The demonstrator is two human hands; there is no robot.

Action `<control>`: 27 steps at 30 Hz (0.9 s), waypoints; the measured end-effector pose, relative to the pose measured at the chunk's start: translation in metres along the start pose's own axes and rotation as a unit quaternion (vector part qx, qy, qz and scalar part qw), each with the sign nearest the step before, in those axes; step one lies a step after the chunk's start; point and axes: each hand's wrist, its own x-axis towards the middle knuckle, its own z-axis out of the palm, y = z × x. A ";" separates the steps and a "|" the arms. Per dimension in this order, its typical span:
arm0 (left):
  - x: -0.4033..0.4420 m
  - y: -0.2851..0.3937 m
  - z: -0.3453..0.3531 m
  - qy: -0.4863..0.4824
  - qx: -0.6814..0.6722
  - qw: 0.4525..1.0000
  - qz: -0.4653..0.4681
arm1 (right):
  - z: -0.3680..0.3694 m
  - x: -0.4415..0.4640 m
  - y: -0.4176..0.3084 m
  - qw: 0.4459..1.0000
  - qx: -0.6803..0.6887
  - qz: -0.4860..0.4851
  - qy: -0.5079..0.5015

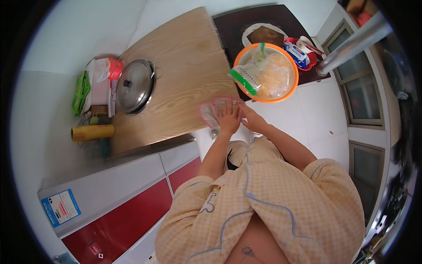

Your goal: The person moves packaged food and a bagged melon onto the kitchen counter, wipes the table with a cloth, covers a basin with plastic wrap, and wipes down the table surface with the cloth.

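Note:
A greyish cloth with a pink edge (pixel 208 113) lies at the near right corner of the wooden table (pixel 184 57). On top of it my left hand (pixel 229 119) rests flat, fingers spread. Beside it my right hand (pixel 254 119) reaches to the cloth's right side, its fingers stretched out and its thumb apart. Part of the cloth is hidden beneath the hands. Just beyond my right hand is an orange-rimmed basin (pixel 292 90) with a green-edged clear plastic bag (pixel 246 79) and a pale, plastic-wrapped item (pixel 276 75) in it.
A lidded pan (pixel 134 86) stands on the table's left side, near a yellow roll (pixel 92 132) and several packages. At the back right, a dark tabletop (pixel 237 24) carries a red container (pixel 310 62). A metal pole (pixel 351 44) rises at right. Red-fronted cabinet (pixel 127 215) at lower left.

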 end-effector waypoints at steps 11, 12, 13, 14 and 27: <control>0.027 -0.024 -0.025 -0.042 -0.025 0.998 -0.032 | 0.036 0.053 0.006 0.985 -0.161 -0.031 0.058; 0.031 -0.026 -0.033 -0.039 -0.035 0.998 -0.037 | 0.037 0.059 0.003 0.984 -0.167 -0.025 0.060; 0.035 -0.030 -0.037 -0.036 -0.045 0.997 -0.042 | 0.039 0.065 0.000 0.984 -0.167 -0.018 0.061; 0.041 -0.040 -0.033 -0.040 -0.049 0.997 -0.038 | 0.041 0.072 -0.003 0.982 -0.177 0.000 0.064; 0.168 -0.274 -0.042 0.018 0.054 0.989 -0.133 | 0.051 0.119 -0.027 0.902 -0.303 0.257 -0.165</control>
